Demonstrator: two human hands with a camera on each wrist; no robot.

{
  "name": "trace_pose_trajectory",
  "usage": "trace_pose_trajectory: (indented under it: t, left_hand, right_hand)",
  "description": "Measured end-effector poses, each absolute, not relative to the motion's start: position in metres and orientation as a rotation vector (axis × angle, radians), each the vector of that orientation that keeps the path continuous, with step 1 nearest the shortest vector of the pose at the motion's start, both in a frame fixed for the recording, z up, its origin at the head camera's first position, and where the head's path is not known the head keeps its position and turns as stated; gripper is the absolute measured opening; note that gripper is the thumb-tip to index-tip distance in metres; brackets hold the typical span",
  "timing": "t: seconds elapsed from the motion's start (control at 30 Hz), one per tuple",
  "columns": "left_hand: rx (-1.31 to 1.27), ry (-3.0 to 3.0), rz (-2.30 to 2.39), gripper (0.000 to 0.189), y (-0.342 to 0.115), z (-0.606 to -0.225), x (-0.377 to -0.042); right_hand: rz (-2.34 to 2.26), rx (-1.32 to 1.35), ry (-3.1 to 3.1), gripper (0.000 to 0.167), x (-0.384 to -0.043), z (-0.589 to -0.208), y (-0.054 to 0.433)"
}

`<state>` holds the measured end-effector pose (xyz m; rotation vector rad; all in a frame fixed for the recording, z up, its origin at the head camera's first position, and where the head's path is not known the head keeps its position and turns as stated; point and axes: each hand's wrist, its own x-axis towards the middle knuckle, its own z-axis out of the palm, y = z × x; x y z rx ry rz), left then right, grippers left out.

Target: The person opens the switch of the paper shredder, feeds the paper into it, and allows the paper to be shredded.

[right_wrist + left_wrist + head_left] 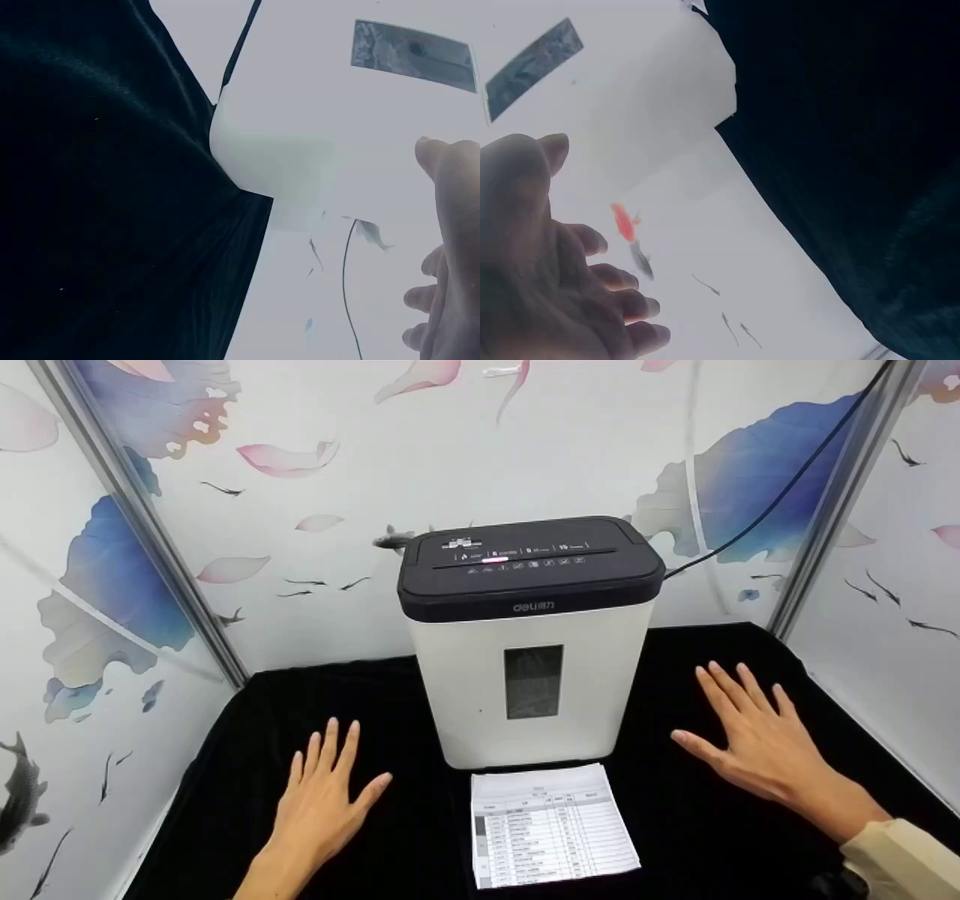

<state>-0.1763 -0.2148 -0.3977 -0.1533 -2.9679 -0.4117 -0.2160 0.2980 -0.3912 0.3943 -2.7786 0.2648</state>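
Observation:
A white paper shredder (pixel 465 682) with a dark lid (pixel 532 566) stands upright in the middle of the head view. In front of it lies a stack of printed paper sheets (pixel 551 832). To the left of the stack, my left hand (pixel 322 802) is held palm down with spread fingers and holds nothing. My right hand (pixel 757 742) is likewise spread on the shredder's right side, holding nothing. In the left wrist view the left hand (pixel 562 262) is at the lower left. Part of the right hand (pixel 457 247) shows at the right wrist view's edge.
A black cloth (pixel 375 847) covers the table. White panels (pixel 337 495) printed with petals and fish enclose the back and sides, with metal posts (pixel 172 555) at the corners. A black cable (pixel 780 499) runs from the shredder up to the right.

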Motion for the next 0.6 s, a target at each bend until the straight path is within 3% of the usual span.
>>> trace_pose_trajectory:
  t: [0.6]
  left_hand:
    - [-0.238,-3.040,-0.723,0.092,-0.190,-0.365,-0.187]
  right_hand:
    - [0.213,0.513,-2.597,0.096,-0.228,-0.344,0.277]
